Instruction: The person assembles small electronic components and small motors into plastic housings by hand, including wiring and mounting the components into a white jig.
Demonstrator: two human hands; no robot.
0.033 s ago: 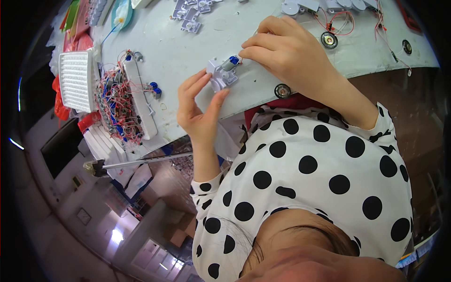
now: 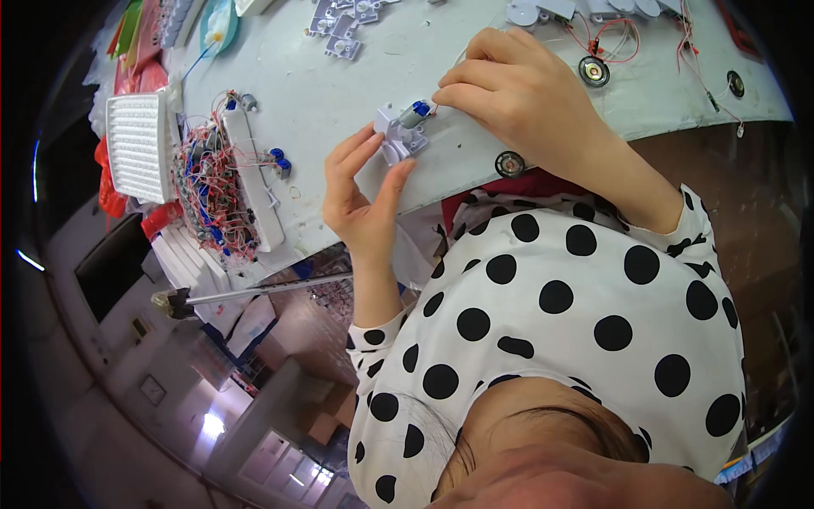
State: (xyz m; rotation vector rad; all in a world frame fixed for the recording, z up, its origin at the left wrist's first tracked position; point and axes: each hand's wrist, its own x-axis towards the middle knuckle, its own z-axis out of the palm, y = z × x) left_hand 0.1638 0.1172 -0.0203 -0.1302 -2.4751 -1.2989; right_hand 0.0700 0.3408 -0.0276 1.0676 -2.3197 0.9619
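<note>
Left hand grips the grey housing by its edges, over the table near its front edge; right hand pinches thin wires beside the motor. Advisable: brace housing, guide wires without tugging.

No lettering, numbers, labels or signs are legible. On the pale, square, dark-edged wall-mounted panel, any marking is too small to read. On the round, black-rimmed metal speaker, no characters can be resolved.
</note>
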